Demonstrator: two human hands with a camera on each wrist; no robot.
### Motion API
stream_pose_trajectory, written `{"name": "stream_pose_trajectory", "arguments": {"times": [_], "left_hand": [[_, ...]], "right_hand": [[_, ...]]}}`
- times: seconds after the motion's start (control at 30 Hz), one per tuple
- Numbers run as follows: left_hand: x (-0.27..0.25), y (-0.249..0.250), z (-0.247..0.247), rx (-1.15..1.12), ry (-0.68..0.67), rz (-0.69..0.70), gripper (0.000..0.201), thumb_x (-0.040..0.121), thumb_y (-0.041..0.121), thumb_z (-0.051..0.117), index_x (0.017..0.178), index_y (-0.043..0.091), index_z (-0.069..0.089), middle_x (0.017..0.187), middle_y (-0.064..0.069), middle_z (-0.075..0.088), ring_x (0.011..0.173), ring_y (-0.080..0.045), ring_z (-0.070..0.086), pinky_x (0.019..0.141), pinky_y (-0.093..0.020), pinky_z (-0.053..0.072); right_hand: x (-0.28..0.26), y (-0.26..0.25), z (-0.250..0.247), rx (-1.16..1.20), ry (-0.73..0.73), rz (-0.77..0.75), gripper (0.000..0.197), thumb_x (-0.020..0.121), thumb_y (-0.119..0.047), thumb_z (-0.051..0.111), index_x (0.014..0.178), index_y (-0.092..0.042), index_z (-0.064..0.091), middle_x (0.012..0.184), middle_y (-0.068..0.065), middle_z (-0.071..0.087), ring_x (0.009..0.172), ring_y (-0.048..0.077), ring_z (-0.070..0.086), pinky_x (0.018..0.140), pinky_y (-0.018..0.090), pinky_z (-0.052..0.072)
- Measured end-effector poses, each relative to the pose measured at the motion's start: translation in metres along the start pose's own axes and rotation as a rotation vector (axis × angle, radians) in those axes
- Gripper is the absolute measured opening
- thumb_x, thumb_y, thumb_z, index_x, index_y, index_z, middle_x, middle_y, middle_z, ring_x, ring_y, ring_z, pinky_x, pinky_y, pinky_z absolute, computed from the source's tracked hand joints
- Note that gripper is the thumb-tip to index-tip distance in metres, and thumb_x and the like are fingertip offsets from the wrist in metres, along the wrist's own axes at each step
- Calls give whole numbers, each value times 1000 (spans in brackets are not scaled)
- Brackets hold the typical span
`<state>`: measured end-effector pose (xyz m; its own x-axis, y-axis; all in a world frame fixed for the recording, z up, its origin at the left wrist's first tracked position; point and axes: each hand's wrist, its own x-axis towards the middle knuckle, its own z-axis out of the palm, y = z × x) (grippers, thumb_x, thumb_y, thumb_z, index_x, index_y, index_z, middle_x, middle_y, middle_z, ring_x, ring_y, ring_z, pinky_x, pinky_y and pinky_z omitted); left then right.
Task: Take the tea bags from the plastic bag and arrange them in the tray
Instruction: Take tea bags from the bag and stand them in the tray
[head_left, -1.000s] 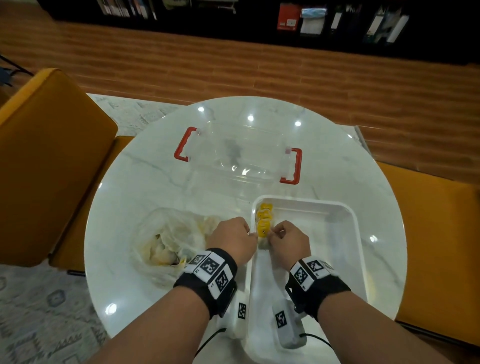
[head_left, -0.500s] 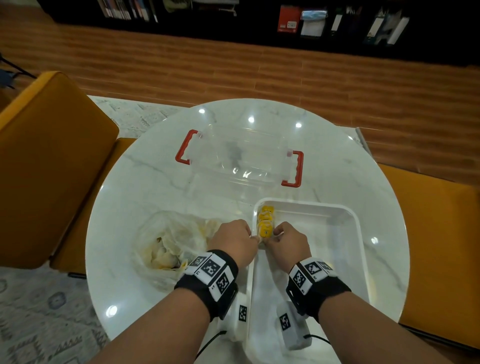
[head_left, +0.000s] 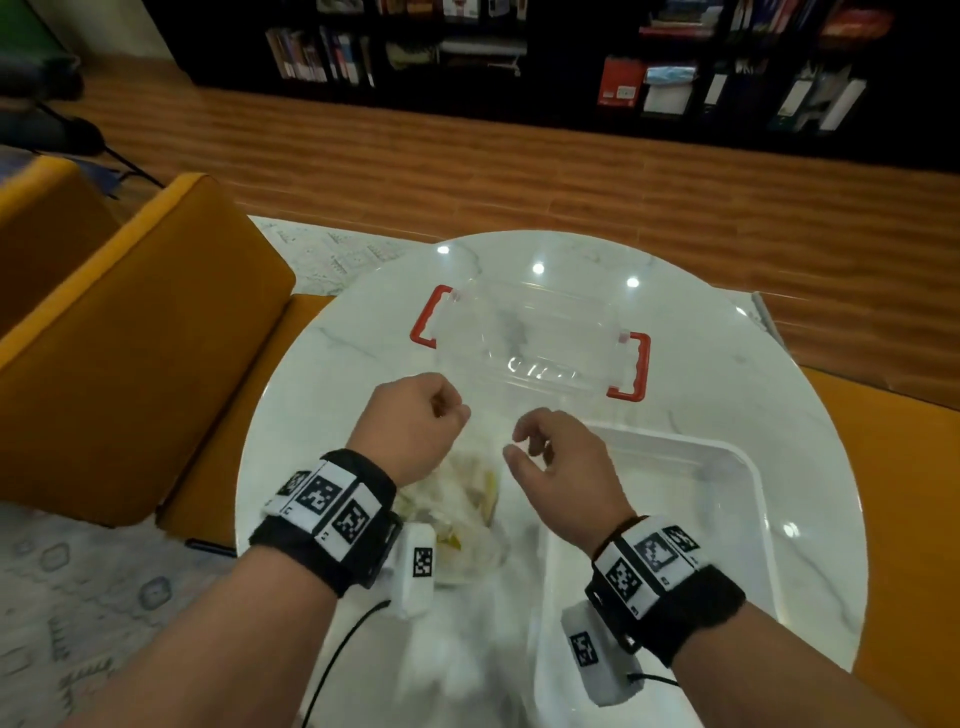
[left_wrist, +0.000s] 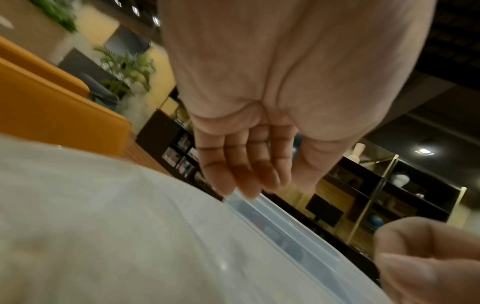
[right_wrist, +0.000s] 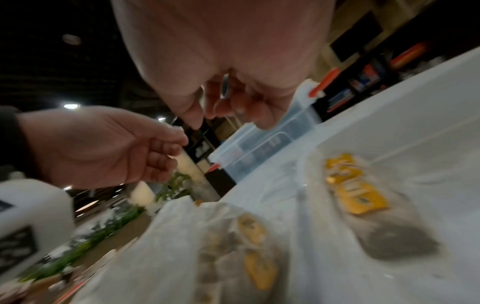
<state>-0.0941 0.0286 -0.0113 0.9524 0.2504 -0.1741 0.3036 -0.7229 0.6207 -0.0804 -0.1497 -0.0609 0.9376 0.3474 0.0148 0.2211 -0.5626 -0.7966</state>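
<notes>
Now the tea bags (right_wrist: 355, 185), yellow tags showing, lie in a short row; they seem to sit in the 10 o'clock corner of the tray (head_left: 675, 440), though blur leaves that unsure. In the head view the right hand (head_left: 561, 462) hides that corner. More tagged bags show through the plastic bag (head_left: 467, 499), which sits at the tray's 9 o'clock, bunched against its left rim and smeared with motion.

A second ago both hands were low at that corner, fingertips on the row. They have since lifted off and hang over the plastic bag. The left hand (head_left: 415, 431) is curled into a loose fist; whether it pinches the thin film I cannot tell. The right has its fingers loosely bent, thumb and forefinger apart, with nothing seen in them.

I judge the last placement finished and another fetch from the bag beginning, with much of the tray still unfilled.

At 12 o'clock on the table (head_left: 337, 389) stands a clear box (head_left: 530, 332) with red handles.
</notes>
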Motion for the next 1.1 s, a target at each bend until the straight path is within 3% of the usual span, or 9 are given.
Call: {"name": "stream_pose_trajectory", "arguments": {"times": [0.1, 0.17, 0.3, 0.47, 0.57, 0.67, 0.77, 0.97, 1.1], "left_hand": [[-10, -28, -21, 180, -124, -60, 12, 91, 27, 57, 89, 22, 68, 87, 7, 67, 83, -13, 60, 73, -25, 48], [-19, -44, -24, 297, -247, -41, 17, 91, 24, 54, 93, 23, 71, 95, 6, 69, 85, -11, 60, 75, -22, 46], [-41, -63, -7, 449, -504, 84, 25, 92, 26, 51, 101, 24, 74, 107, 3, 68, 99, -19, 59, 77, -22, 41], [-52, -81, 8, 684, -612, 161, 36, 99, 34, 37, 117, 24, 67, 114, -8, 57, 110, -28, 45, 94, -41, 44], [-51, -80, 9, 608, -577, 157, 32, 96, 31, 41, 104, 20, 71, 104, -6, 60, 100, -27, 51, 87, -38, 46], [-43, -76, 13, 439, -411, 149, 29, 95, 28, 44, 91, 12, 68, 93, -5, 60, 87, -26, 58, 78, -35, 48], [-37, -65, 21, 370, -265, 157, 28, 100, 32, 45, 109, 15, 64, 107, -2, 57, 98, -22, 57, 83, -29, 43], [-32, -54, 49, 465, -251, 54, 54, 90, 54, 53, 126, 14, 51, 126, -3, 46, 106, -25, 57, 84, -35, 48], [-28, -53, 56, 525, -250, 28, 55, 89, 51, 53, 129, 14, 48, 128, -5, 45, 108, -26, 56, 83, -36, 48]], "right_hand": [[-1, -15, 24, -75, -297, -103, 11, 88, -32, 60, 96, -34, 68, 124, -8, 48, 113, 11, 42, 96, 27, 36], [-1, -22, 39, -268, -453, -89, 21, 91, -41, 54, 107, -40, 68, 150, -4, 29, 133, 21, 24, 110, 38, 25], [2, -27, 56, -646, -551, -77, 41, 92, -53, 41, 129, -41, 53, 159, 2, 7, 139, 33, 14, 111, 47, 19], [5, -26, 56, -638, -437, -48, 62, 88, -32, 54, 145, -24, 31, 155, -4, 22, 126, 29, 40, 101, 40, 38], [1, -24, 52, -477, -446, 41, 69, 84, -7, 48, 148, -23, 26, 153, -7, 20, 112, 30, 57, 93, 38, 48], [-2, -21, 47, -421, -442, 46, 73, 82, -4, 48, 149, -24, 27, 152, -10, 22, 112, 29, 57, 93, 37, 49], [-2, -23, 40, -391, -428, 47, 73, 81, -8, 52, 148, -24, 28, 151, -10, 24, 113, 28, 57, 93, 37, 48], [3, -27, 35, -341, -365, 8, 71, 81, -4, 49, 147, -25, 32, 149, -13, 28, 115, 21, 56, 93, 34, 48], [5, -27, 35, -302, -354, -4, 69, 83, -3, 48, 147, -24, 32, 149, -12, 28, 117, 19, 54, 96, 30, 47]]}}
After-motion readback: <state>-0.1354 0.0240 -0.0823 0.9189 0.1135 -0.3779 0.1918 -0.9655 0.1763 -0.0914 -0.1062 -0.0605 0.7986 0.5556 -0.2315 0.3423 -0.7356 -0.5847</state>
